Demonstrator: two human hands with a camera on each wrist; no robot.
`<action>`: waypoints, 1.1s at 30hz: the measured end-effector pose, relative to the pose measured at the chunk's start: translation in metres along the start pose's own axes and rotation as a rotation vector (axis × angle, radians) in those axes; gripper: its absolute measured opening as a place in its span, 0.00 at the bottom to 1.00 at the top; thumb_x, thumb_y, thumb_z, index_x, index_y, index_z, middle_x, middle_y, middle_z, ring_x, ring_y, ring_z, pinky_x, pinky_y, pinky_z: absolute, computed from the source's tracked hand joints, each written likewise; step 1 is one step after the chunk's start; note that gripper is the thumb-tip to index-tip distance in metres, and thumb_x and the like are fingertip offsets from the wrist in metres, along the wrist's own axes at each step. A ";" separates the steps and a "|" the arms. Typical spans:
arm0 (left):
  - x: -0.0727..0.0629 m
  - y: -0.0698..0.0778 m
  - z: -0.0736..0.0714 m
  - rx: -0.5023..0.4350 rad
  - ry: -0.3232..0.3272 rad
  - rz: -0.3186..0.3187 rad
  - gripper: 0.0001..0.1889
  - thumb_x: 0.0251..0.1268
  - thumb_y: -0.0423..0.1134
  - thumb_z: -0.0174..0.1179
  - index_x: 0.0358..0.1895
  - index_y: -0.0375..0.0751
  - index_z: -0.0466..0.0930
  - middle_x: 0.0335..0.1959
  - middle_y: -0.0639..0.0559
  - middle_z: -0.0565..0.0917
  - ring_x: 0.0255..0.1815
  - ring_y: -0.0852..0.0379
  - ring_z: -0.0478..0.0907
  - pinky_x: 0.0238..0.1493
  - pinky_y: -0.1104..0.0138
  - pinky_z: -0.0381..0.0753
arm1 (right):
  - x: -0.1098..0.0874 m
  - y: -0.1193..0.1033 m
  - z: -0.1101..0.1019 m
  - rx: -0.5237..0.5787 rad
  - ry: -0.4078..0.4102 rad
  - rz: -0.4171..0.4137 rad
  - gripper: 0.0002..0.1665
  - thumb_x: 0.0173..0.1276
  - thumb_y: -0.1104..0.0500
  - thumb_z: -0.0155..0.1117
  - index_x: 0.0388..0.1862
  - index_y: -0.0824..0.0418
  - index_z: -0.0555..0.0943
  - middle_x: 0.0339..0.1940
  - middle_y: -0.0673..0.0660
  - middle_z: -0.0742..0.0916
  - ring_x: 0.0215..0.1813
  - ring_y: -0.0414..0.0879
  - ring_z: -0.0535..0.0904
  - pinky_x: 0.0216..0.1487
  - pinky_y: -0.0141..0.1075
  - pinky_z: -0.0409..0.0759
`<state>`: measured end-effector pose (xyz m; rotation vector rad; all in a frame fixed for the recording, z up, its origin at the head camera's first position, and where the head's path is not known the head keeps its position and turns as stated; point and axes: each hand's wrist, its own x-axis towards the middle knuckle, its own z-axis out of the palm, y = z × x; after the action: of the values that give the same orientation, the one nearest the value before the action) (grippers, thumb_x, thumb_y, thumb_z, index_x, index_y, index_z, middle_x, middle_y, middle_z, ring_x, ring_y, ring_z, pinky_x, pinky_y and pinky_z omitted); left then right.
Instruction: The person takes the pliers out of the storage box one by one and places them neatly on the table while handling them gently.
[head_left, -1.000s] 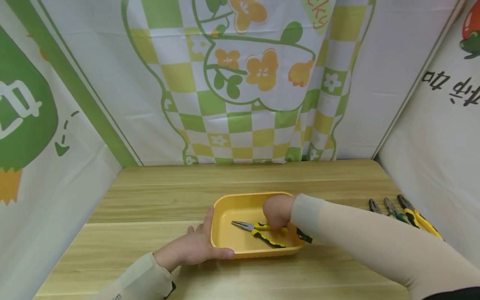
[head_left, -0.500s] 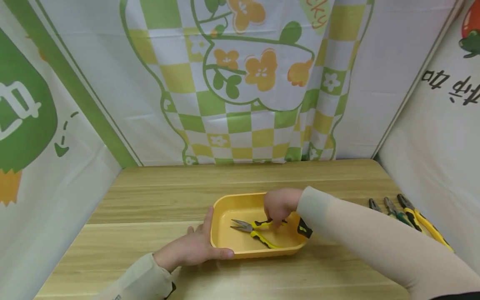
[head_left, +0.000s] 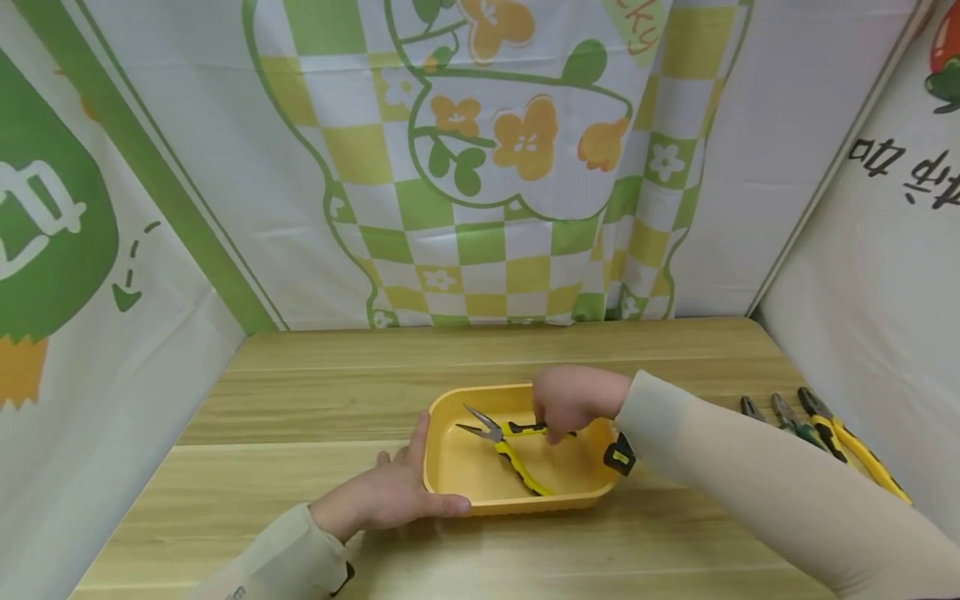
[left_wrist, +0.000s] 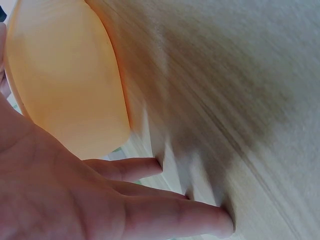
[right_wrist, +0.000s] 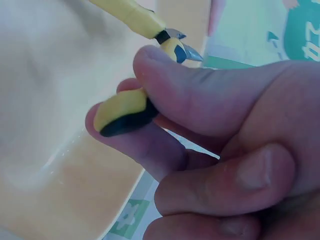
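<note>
In the head view, a yellow plastic tray (head_left: pixel 525 505) stands on the wooden table. My left hand (head_left: pixel 390 497) rests against its left end, thumb along the front wall. The left wrist view shows that hand's fingers (left_wrist: pixel 180 217) straight, tips down at the table beside the tray (left_wrist: pixel 70 75). My right hand (head_left: pixel 573 400) pinches one handle of yellow-and-black long-nose pliers (head_left: pixel 522 472) between thumb and fingers. The handle end (right_wrist: pixel 122 112) pokes out past the fingertips in the right wrist view. The pliers' jaws are spread, and their other handle slants down toward the tray's front wall.
Three more pliers lie side by side at the table's right: dark-tipped pliers (head_left: pixel 752 408), green-handled pliers (head_left: pixel 808 437) and yellow-and-black pliers (head_left: pixel 828 432). The right sleeve (head_left: pixel 750 475) partly covers them. A printed curtain (head_left: pixel 487 250) hangs behind the table (head_left: pixel 315 392).
My right hand has risen slightly and shifted right, pinching one handle. The pliers' jaws and handles have spread apart and their tips have swung toward the back. The left hand stays put.
</note>
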<state>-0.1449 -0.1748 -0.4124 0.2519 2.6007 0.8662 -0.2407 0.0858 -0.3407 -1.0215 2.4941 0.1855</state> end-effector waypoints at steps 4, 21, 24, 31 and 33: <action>0.001 0.001 0.000 -0.001 0.000 0.007 0.75 0.45 0.71 0.71 0.78 0.35 0.24 0.71 0.21 0.59 0.72 0.22 0.50 0.71 0.36 0.42 | -0.013 0.004 0.003 0.083 0.083 -0.013 0.07 0.63 0.58 0.72 0.26 0.57 0.88 0.22 0.46 0.82 0.24 0.38 0.71 0.30 0.36 0.75; 0.001 0.000 0.000 -0.020 -0.014 0.011 0.75 0.46 0.70 0.71 0.78 0.35 0.23 0.71 0.21 0.59 0.72 0.23 0.52 0.70 0.36 0.41 | -0.069 0.055 -0.007 0.389 0.311 0.065 0.13 0.67 0.59 0.70 0.50 0.60 0.89 0.37 0.47 0.88 0.35 0.41 0.80 0.40 0.40 0.80; 0.001 0.000 0.000 -0.022 -0.020 0.015 0.75 0.46 0.70 0.71 0.78 0.34 0.22 0.71 0.21 0.59 0.72 0.26 0.54 0.71 0.37 0.39 | -0.080 0.065 -0.008 0.413 0.344 0.104 0.13 0.68 0.59 0.69 0.50 0.60 0.88 0.34 0.46 0.87 0.34 0.41 0.79 0.39 0.41 0.80; 0.001 0.001 0.000 -0.024 -0.026 0.009 0.75 0.47 0.70 0.71 0.78 0.35 0.22 0.71 0.21 0.58 0.73 0.27 0.54 0.71 0.37 0.39 | -0.107 0.088 0.001 0.404 0.423 0.220 0.11 0.68 0.59 0.67 0.46 0.63 0.89 0.32 0.47 0.86 0.33 0.44 0.78 0.36 0.43 0.78; 0.000 0.001 0.000 -0.024 -0.025 0.009 0.75 0.47 0.70 0.71 0.78 0.35 0.22 0.71 0.21 0.58 0.73 0.28 0.54 0.72 0.38 0.38 | -0.115 0.094 0.006 0.395 0.424 0.246 0.11 0.68 0.59 0.67 0.43 0.64 0.88 0.30 0.48 0.85 0.32 0.45 0.77 0.36 0.43 0.77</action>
<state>-0.1448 -0.1739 -0.4116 0.2665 2.5668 0.8914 -0.2313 0.2280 -0.2994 -0.6371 2.8650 -0.4831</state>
